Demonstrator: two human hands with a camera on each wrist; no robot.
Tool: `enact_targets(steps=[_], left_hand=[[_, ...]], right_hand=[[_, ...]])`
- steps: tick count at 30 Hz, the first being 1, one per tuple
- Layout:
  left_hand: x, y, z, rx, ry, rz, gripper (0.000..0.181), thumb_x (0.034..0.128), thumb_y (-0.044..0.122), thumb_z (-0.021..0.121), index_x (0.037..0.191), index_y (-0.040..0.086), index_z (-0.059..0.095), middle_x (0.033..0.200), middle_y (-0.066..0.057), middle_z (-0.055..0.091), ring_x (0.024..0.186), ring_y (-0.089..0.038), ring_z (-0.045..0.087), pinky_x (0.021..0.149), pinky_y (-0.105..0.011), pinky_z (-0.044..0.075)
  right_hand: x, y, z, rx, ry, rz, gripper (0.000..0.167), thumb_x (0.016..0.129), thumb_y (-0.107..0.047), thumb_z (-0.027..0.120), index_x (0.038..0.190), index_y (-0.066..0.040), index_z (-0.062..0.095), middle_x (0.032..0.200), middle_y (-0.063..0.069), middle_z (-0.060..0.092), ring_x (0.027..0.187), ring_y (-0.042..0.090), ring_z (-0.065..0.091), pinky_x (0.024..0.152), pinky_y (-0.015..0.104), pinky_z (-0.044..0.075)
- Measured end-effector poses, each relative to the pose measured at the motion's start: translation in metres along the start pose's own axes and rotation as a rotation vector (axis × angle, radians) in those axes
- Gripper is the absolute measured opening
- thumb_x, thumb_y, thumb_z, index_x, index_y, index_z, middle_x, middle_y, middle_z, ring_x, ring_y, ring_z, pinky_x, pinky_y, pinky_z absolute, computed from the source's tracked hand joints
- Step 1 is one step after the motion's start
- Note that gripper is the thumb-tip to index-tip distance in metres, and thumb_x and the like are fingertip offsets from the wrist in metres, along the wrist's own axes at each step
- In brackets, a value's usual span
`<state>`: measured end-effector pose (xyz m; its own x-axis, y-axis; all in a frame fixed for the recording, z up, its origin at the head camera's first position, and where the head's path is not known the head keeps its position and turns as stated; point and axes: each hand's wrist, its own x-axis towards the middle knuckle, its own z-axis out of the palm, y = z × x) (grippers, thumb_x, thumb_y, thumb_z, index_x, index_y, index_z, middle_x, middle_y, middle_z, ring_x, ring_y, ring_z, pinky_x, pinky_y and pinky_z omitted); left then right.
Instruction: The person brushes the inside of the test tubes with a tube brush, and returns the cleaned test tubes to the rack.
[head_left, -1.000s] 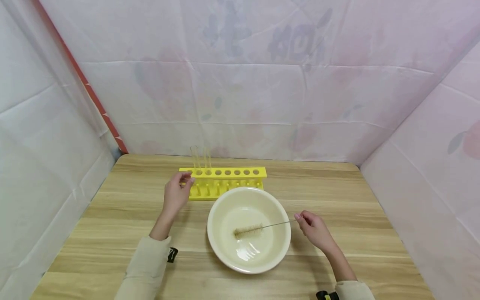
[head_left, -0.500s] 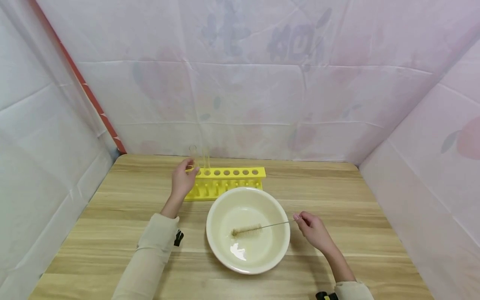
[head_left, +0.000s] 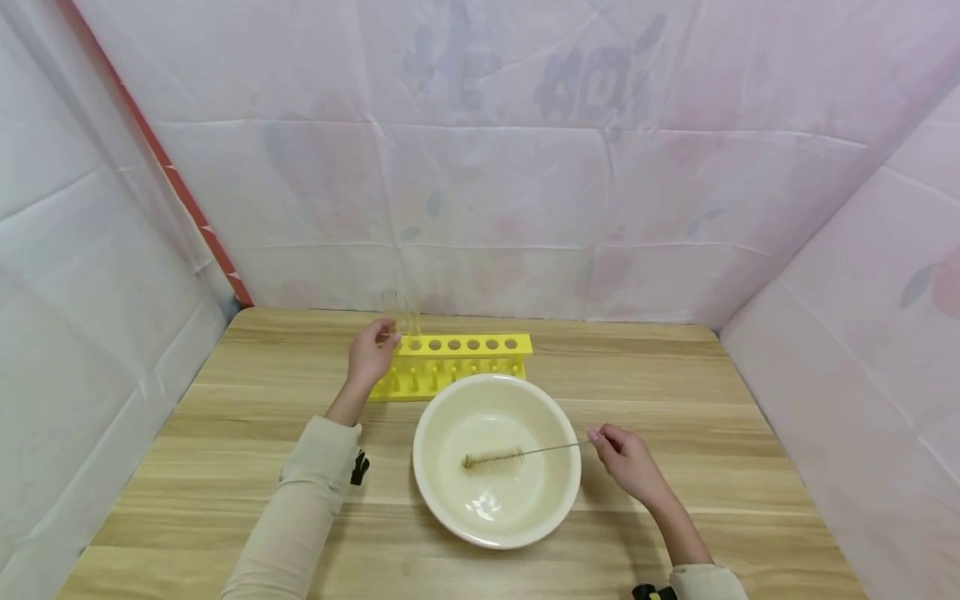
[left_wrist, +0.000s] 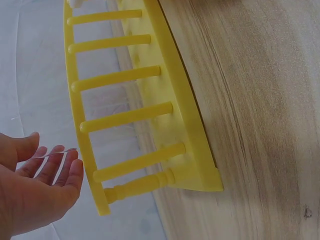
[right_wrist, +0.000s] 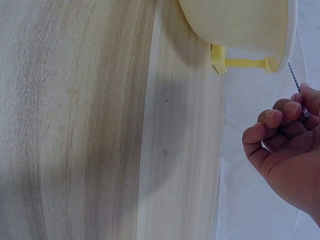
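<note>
Red strip: runs diagonally down the left corner of the pale sheeting.
Wood-grain tabletop: spreads beneath rack, basin and arms.
Left sleeve: cream, reaching up from the bottom edge, black strap at the cuff.
Left hand: curled round the left test tube, narrow gap — cannot tell how firmly.
Yellow test tube rack: set behind the basin, partly covered by its rim; round holes along the top board, pegs on the base.
Left test tube: clear glass, rising above the top board near the rack's left end; lower end masked by fingers.
Right test tube: clear, upright in a hole just beside the left one.
Cream basin: round, in front of the rack, bright reflections on the bottom.
Test tube brush: bristles inside the basin, tip pointing left, twisted wire handle crossing the right rim — cannot tell if touching the bottom.
Right hand: right of the basin, pinching the looped handle end, other fingers bent inward.
Right cuff: cream, at the bottom edge, dark wrist strap beside.
</note>
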<state>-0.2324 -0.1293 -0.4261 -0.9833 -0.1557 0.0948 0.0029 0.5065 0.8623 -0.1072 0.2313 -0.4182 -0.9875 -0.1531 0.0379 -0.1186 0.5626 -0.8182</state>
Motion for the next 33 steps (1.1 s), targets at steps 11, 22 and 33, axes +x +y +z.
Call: enact_targets(steps=[11,22,33], left_hand=[[0.001,-0.002,-0.002,-0.043,-0.019,-0.016,0.026,0.0929,0.009,0.053,0.117,-0.002,0.054,0.118,-0.021,0.055,0.110,-0.035,0.051,0.090,-0.043,0.043],[-0.001,0.011,-0.009,-0.078,0.013,0.020,0.025,0.0920,0.011,0.055,0.113,-0.003,0.055,0.112,-0.020,0.056,0.109,-0.033,0.051,0.091,-0.042,0.042],[-0.010,0.044,-0.030,-0.154,0.040,0.116,0.026,0.0908,0.012,0.057,0.114,-0.002,0.056,0.111,-0.017,0.057,0.108,-0.030,0.052,0.092,-0.040,0.042]], right_hand=[[0.000,0.001,0.001,-0.006,-0.006,0.004,0.030,0.094,-0.002,0.048,0.065,0.004,0.047,0.053,-0.002,0.036,0.045,0.004,0.032,0.042,0.020,0.030],[0.001,0.000,0.000,0.003,-0.015,0.011,0.031,0.094,-0.003,0.048,0.064,0.004,0.046,0.052,-0.001,0.037,0.045,0.004,0.033,0.042,0.021,0.030],[0.004,-0.001,0.000,0.030,0.002,0.052,0.037,0.097,-0.006,0.042,0.061,0.001,0.044,0.049,0.010,0.041,0.044,0.005,0.032,0.045,0.022,0.030]])
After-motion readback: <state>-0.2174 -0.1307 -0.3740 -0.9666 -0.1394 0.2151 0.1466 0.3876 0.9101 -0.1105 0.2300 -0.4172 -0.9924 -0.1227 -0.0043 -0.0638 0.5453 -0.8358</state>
